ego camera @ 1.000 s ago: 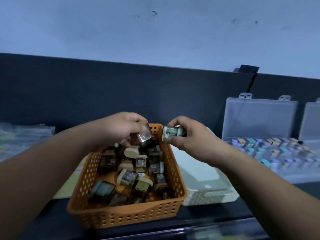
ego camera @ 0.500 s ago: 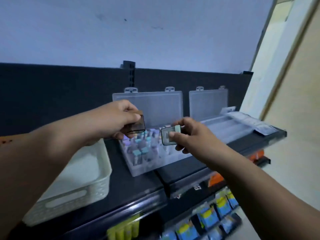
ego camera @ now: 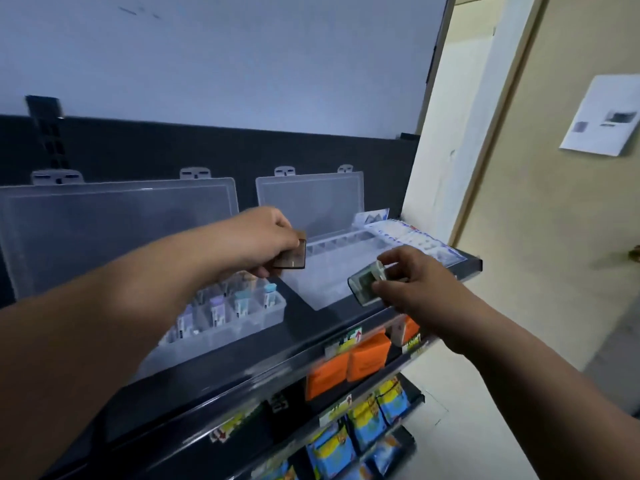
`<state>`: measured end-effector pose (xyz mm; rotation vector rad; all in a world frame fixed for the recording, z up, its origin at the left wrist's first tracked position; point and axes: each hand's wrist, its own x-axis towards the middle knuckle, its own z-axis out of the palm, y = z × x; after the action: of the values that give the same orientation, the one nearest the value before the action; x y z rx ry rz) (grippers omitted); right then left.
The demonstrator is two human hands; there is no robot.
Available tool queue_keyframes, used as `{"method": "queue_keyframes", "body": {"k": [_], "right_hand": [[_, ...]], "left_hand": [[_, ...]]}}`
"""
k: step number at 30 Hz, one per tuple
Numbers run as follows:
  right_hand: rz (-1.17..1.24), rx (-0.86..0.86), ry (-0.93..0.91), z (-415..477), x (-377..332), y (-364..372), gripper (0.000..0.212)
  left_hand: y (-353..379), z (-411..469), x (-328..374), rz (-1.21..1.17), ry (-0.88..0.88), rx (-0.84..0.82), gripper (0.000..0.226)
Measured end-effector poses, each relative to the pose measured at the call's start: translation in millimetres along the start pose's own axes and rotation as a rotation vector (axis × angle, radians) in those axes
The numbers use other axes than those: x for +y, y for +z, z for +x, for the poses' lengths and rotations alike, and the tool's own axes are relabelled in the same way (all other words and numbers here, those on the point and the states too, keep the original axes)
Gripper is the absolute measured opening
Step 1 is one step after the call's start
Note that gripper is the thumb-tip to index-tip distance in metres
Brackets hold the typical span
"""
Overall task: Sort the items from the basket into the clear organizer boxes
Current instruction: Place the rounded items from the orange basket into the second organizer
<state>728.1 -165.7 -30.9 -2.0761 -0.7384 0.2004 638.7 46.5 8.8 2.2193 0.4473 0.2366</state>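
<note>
"Both hands have swung right since half a second ago," said the first. "Then they hung over the filled organizer box (ego camera: pixel 242 323). Now they hang over the second organizer box (ego camera: pixel 322 289), whose lid (ego camera: pixel 311 202) stands upright behind it."

"And the grips?"

"Unchanged. The left hand (ego camera: pixel 266 237) pinches a brown tinted item (ego camera: pixel 292 256) between thumb and curled fingers, above the second box's left side (clear of it, as far as the blur lets one judge). The right hand (ego camera: pixel 412 282) pinches a green-tinted clear item (ego camera: pixel 365 284) near that box's front right corner."

"Anything else different?"

"Orange packets (ego camera: pixel 367 358) and blue-and-yellow packets (ego camera: pixel 367 420) under the shelf (ego camera: pixel 225 372) show more fully now, and a paper sheet (ego camera: pixel 602 116) has appeared on the right-hand wall."
</note>
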Motion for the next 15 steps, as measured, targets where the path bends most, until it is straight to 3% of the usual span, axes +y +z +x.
{"method": "queue_keyframes", "body": {"k": [5, 8, 10, 12, 15], "right_hand": [[-0.051, -0.015, -0.050, 66, 27, -8, 0.029], [-0.054, -0.037, -0.083, 113, 36, -9, 0.034], [-0.056, -0.087, -0.098, 145, 44, -9, 0.031], [-0.069, -0.126, -0.113, 173, 51, -9, 0.035], [-0.117, -0.203, -0.157, 209, 57, -5, 0.045]], "left_hand": [[10, 68, -6, 0.132, -0.015, 0.012, 0.010], [5, 111, -10, 0.296, 0.014, -0.019, 0.025], [3, 135, -15, 0.359, -0.008, -0.018, 0.023], [2, 154, -21, 0.342, -0.027, 0.008, 0.015], [3, 175, -25, 0.243, -0.089, 0.034, 0.020]]}}
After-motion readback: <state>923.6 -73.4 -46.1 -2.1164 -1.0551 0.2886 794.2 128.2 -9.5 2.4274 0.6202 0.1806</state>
